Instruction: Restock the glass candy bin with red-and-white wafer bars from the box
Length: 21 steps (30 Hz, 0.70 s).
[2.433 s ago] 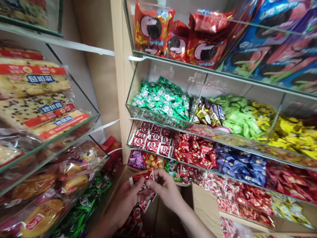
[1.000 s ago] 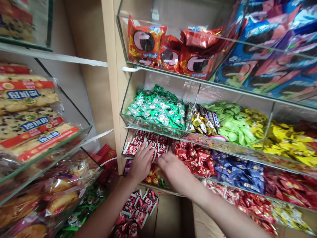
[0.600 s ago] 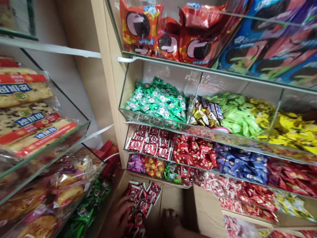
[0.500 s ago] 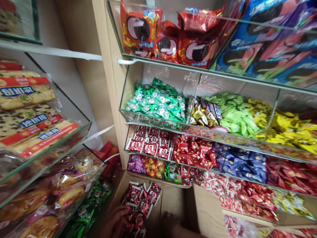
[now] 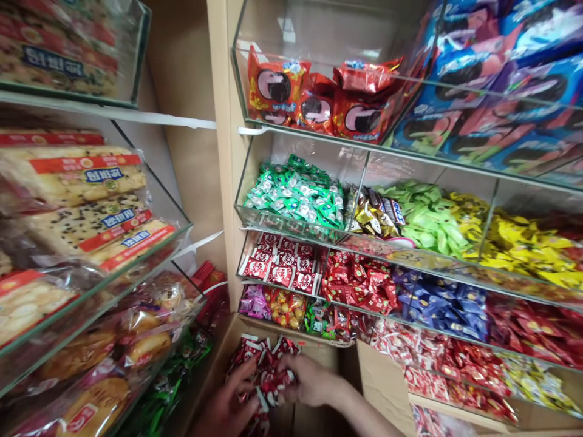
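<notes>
Low in the head view, both hands are over a heap of red-and-white candy packets (image 5: pixel 262 352) inside a cardboard box (image 5: pixel 385 385). My left hand (image 5: pixel 230 403) is at the near left side of the heap, its fingers apart and beside the packets. From the right, my right hand (image 5: pixel 312 379) reaches in, with fingers curled over some packets at the heap's right side. Motion blurs both hands, and part of the heap is hidden under them. Similar red-and-white packets (image 5: pixel 280 267) lie in neat rows in a glass compartment above the box.
Glass-fronted shelves rise behind the box, holding green-wrapped candies (image 5: pixel 296 194), yellow packets (image 5: pixel 528 246), blue packets (image 5: pixel 444 306) and red cookie packs (image 5: pixel 276 91). A wooden post (image 5: pixel 226 152) divides them from the left shelves, where wrapped pastries (image 5: pixel 107 176) and bagged breads (image 5: pixel 98 403) lie.
My right hand has risen from the box's dark lower part to the heap of packets. My left hand has moved in close to them. The view has shifted, so the shelves sit further right and lower.
</notes>
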### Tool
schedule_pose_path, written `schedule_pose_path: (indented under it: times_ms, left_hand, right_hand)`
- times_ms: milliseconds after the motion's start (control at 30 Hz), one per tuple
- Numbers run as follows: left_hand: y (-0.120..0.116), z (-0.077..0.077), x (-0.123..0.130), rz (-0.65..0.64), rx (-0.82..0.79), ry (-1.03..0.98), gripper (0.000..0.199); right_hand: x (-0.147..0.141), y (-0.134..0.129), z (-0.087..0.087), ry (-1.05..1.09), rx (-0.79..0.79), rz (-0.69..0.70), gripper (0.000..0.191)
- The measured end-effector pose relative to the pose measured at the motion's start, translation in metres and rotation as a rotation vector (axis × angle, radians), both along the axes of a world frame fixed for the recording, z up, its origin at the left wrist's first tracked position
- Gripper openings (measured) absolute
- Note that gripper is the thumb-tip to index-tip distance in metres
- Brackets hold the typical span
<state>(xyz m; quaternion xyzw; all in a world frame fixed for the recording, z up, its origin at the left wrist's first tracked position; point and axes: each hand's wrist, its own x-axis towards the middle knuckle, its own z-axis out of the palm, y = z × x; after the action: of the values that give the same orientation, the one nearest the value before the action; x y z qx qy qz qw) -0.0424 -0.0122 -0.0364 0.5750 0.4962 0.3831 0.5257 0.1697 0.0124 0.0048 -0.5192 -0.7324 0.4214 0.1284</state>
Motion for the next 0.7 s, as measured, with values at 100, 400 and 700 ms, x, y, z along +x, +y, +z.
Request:
schedule_pose_path:
  times_ms: [100, 400, 700]
  left_hand:
    - [0.013, 0.045, 0.018, -0.014, 0.041, -0.038, 0.036]
    - [0.014, 0.084, 0.031, 0.147, -0.270, -0.644, 0.032]
    - [0.014, 0.073, 0.029, 0.143, -0.084, -0.336, 0.038]
  right_hand:
    - [-0.015, 0.010, 0.026, 0.360, -0.018, -0.069, 0.036]
    - [-0.040, 0.008, 0.053, 0.895, -0.184, -0.374, 0.034]
    - [-0.041, 0.005, 0.046, 0.871, -0.079, -0.401, 0.029]
